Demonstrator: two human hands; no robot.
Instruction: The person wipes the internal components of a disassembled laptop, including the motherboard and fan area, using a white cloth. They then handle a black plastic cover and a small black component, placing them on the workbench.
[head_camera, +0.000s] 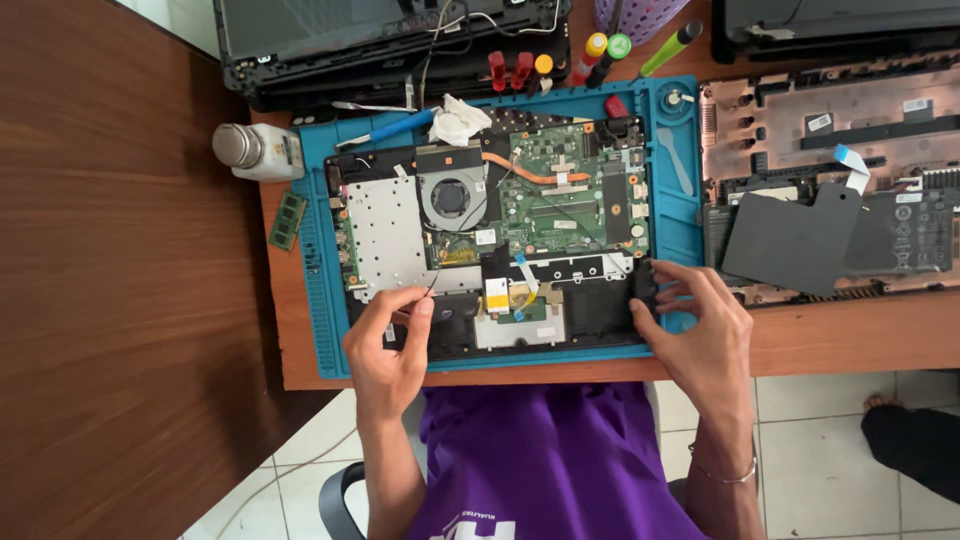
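From the head view, an open laptop (490, 250) lies on a blue mat (680, 225) on the worktop (850, 340), its board and fan (452, 195) bare. The left hand (392, 345) pinches a thin black cable (432, 285) near the lower left corner of the laptop. The right hand (700, 330) grips a small black part (643, 285) at the lower right edge, its fingers closed around it. The step in hand seems to be freeing parts of the lower section. The next move calls for a gentle pull, since the cable looks fragile.
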